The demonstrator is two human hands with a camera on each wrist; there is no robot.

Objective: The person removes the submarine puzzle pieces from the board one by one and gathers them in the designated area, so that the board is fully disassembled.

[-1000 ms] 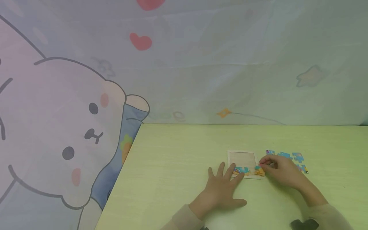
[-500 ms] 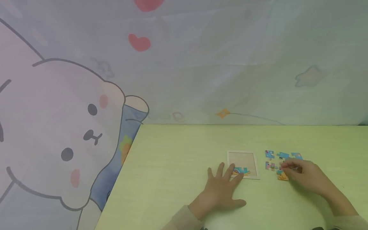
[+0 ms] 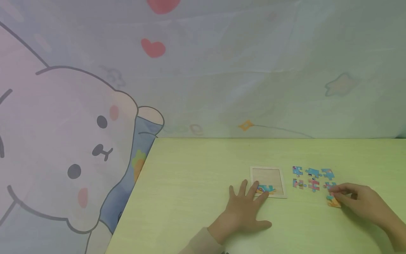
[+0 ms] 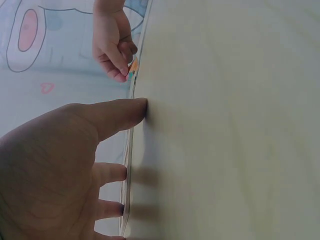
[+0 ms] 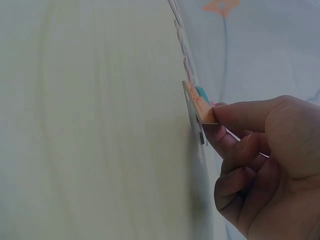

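My right hand (image 3: 364, 201) pinches an orange and teal jigsaw piece (image 3: 333, 202) between thumb and fingertips, just in front of the loose pieces. In the right wrist view the same jigsaw piece (image 5: 200, 104) is tilted, with the other fingers curled behind it. My left hand (image 3: 242, 210) lies with fingers spread at the lower left of a square wooden puzzle tray (image 3: 268, 175). Its index fingertip and thumb-side fingers overlap the tray's corner. Joined blue and orange pieces (image 3: 270, 189) lie along the tray's front edge, partly hidden by those fingers.
To the right of the tray, loose jigsaw pieces (image 3: 313, 185) lie in two rows on the pale green table (image 3: 196, 169). A cloth backdrop (image 3: 222, 88) with a cartoon animal hangs behind the table and along its left side.
My right hand has carried the orange and teal piece from the tray's right edge rightward, past the loose pieces to their front right. My left hand has stayed in place.
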